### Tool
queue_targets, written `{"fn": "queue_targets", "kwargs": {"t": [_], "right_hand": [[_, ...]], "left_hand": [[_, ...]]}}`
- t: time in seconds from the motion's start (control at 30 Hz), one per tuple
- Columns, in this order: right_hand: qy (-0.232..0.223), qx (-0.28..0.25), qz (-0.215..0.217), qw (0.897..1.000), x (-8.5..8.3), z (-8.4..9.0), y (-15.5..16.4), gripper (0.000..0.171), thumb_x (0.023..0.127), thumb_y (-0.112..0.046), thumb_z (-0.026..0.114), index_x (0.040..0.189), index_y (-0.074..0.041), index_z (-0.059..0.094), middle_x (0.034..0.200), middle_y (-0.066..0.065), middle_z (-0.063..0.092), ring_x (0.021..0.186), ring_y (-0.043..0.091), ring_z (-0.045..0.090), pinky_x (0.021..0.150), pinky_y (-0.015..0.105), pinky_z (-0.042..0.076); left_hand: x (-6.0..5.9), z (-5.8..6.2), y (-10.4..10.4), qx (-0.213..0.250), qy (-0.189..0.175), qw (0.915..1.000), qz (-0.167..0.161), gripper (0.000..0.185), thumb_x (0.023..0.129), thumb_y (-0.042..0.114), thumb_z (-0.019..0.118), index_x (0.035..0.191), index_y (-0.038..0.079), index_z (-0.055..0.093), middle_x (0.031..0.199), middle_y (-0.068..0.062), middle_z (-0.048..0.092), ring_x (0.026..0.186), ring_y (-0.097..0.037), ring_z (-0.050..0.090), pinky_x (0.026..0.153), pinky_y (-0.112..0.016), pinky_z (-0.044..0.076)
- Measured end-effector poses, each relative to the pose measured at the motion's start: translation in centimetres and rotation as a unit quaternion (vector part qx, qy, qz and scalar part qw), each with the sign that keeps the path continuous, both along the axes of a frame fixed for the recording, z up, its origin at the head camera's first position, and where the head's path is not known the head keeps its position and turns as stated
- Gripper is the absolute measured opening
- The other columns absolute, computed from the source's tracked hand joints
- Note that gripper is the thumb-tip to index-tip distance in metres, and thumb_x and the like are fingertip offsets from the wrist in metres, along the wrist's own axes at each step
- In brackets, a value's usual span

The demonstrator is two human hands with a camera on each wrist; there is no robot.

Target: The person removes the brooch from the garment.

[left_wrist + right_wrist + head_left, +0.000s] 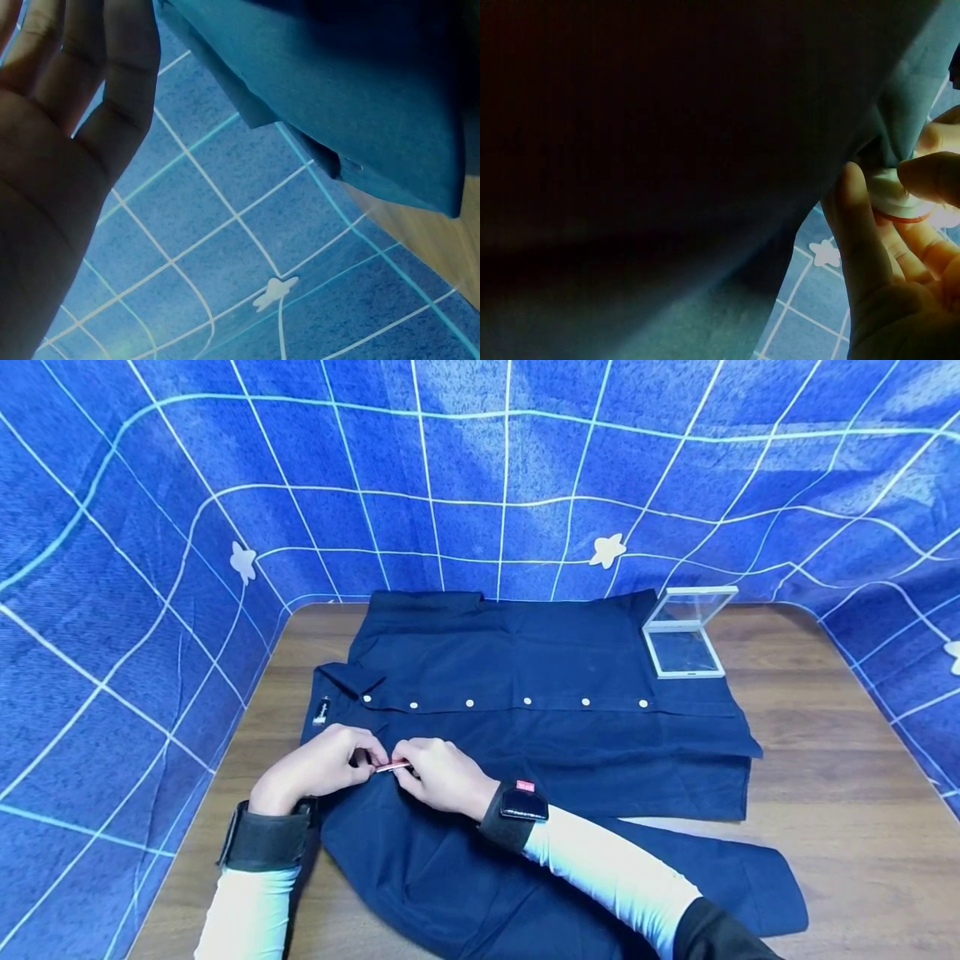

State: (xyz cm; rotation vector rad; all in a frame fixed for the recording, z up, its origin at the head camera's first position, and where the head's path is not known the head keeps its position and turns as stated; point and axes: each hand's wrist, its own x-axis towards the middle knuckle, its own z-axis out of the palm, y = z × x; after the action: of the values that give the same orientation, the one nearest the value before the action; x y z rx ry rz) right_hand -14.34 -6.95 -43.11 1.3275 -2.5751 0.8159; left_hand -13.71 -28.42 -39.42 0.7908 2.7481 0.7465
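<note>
The left hand [318,767] and right hand [438,774] meet fingertip to fingertip, both pinching a small red-and-white pin [392,767] against the navy shirt [540,727], just below its row of white buttons [525,702]. The shirt lies spread on the wooden surface [825,760]; an open clear case [686,635] rests at the shirt's far right edge.

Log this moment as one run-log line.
left hand: pinches badge | right hand: pinches badge | shirt: flat, buttoned | clear box: open on shirt
</note>
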Motion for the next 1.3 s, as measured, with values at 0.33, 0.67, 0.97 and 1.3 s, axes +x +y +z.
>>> {"fn": "queue_targets", "kwargs": {"t": [0.33, 0.67, 0.97, 1.3], "right_hand": [[-0.018, -0.008, 0.009, 1.000, -0.10, -0.02, -0.09, 0.006, 0.096, -0.018, 0.060, 0.091, -0.014, 0.061, 0.080, -0.006, 0.060, 0.069, 0.006, 0.057, 0.062, 0.018, 0.044], [-0.045, -0.001, -0.013, 0.999, -0.14, 0.15, -0.06, 0.010, 0.095, -0.023, 0.061, 0.091, -0.015, 0.064, 0.069, -0.007, 0.053, 0.059, 0.004, 0.050, 0.053, 0.014, 0.034], [-0.050, -0.003, -0.008, 0.999, -0.27, 0.14, 0.01, 0.009, 0.093, -0.020, 0.061, 0.086, -0.015, 0.064, 0.067, -0.008, 0.050, 0.058, 0.004, 0.049, 0.052, 0.014, 0.032], [-0.040, -0.005, -0.001, 0.999, -0.31, 0.11, 0.04, 0.013, 0.093, -0.020, 0.060, 0.082, -0.014, 0.060, 0.066, -0.007, 0.048, 0.058, 0.006, 0.049, 0.052, 0.015, 0.032]], "left_hand": [[-0.07, 0.00, -0.13, 0.007, -0.015, 0.9999, 0.003, 0.014, 0.082, 0.002, 0.072, 0.085, 0.016, 0.074, 0.079, 0.008, 0.065, 0.068, 0.000, 0.057, 0.064, -0.020, 0.050], [-0.03, 0.21, 0.04, 0.004, 0.006, 1.0000, 0.003, 0.012, 0.086, 0.007, 0.073, 0.088, 0.017, 0.078, 0.075, 0.011, 0.060, 0.068, 0.001, 0.053, 0.063, -0.020, 0.047], [-0.05, 0.41, 0.46, 0.004, 0.016, 0.9999, -0.002, 0.012, 0.085, 0.005, 0.072, 0.090, 0.015, 0.078, 0.076, 0.010, 0.061, 0.069, 0.001, 0.052, 0.063, -0.020, 0.047], [-0.14, 0.25, 0.45, 0.015, 0.029, 0.9993, -0.017, 0.012, 0.086, 0.006, 0.072, 0.090, 0.016, 0.079, 0.074, 0.012, 0.061, 0.068, 0.002, 0.051, 0.063, -0.021, 0.047]]}}
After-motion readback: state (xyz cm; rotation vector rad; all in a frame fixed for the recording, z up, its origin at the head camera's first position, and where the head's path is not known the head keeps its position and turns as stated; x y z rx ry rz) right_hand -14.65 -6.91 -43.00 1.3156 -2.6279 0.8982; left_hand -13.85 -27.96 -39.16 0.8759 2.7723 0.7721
